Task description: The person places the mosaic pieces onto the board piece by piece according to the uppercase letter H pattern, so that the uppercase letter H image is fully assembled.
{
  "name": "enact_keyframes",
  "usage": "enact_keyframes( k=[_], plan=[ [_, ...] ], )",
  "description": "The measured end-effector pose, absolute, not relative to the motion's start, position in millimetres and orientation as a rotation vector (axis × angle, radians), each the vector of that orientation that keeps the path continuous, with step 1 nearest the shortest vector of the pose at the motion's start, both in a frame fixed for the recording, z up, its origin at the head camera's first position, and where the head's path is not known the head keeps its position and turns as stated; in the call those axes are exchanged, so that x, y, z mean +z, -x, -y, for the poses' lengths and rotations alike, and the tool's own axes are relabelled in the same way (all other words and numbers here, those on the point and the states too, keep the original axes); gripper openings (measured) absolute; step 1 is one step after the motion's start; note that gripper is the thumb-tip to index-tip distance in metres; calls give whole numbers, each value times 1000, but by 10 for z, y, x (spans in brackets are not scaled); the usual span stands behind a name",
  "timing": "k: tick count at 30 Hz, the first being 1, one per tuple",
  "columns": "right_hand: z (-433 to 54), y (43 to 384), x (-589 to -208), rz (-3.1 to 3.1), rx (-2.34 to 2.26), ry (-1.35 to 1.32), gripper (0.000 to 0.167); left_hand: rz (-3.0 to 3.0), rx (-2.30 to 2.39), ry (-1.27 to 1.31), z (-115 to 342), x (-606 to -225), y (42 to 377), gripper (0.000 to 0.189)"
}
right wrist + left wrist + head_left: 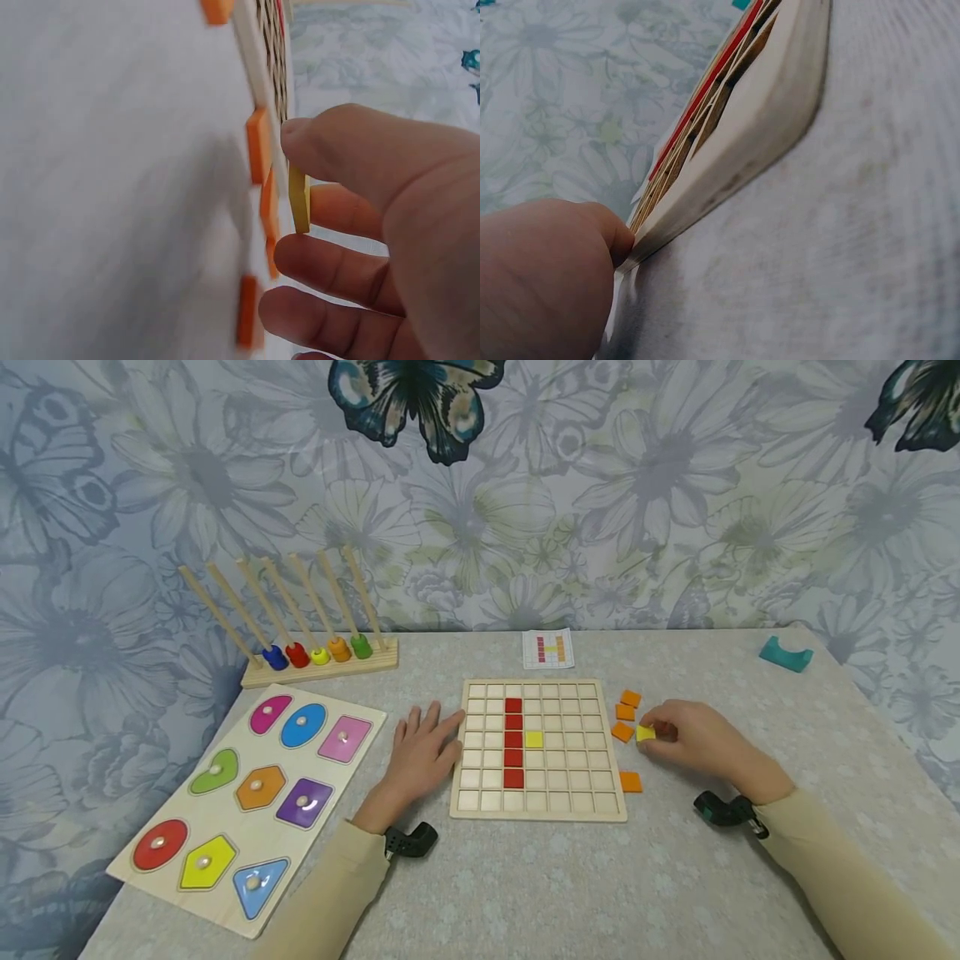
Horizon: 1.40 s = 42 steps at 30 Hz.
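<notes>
A wooden grid board (570, 806) lies flat on the table, with a column of several red square tiles (513, 738) in its cells. One yellow tile (533, 740) sits in the cell just right of that column. My right hand (693, 739) pinches another yellow tile (299, 201) between thumb and fingers, to the right of the board. Loose orange tiles (625, 712) lie between this hand and the board, and a separate orange tile (631, 782) is at the board's lower right edge. My left hand (422, 752) rests with spread fingers against the board's left edge.
Behind the board lies a small pattern card (548, 649). To the left are a shape puzzle board (247, 739) with knobbed pieces and a pegged wooden stand (322, 670) with coloured beads. A teal curved piece (785, 654) lies at the far right, near the table edge.
</notes>
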State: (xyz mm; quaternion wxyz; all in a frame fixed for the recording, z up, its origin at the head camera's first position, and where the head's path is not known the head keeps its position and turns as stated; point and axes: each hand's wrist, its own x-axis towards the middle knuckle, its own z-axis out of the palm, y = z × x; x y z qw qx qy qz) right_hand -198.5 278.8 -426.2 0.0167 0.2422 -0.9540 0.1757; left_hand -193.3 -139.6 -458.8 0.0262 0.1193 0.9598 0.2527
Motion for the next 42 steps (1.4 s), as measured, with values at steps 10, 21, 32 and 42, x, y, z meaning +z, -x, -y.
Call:
enact_keyframes(
  k=[10, 21, 32, 42],
  plan=[
    [-2418, 2127, -4167, 2950, 585, -867, 26, -2944, 790, -372, 1376, -4589, 1944, 53],
    [-2063, 2251, -4202, 2946, 625, -929, 28, -2949, 790, -379, 1370, -4597, 1937, 54],
    [-1883, 2271, -4232, 2956, 679, -1004, 28, -2966, 766, -371, 1386, -4599, 1939, 52],
    [-1774, 2270, -4225, 2977, 651, -1020, 23, -2973, 774, -372, 1397, -4588, 1935, 53]
  ],
)
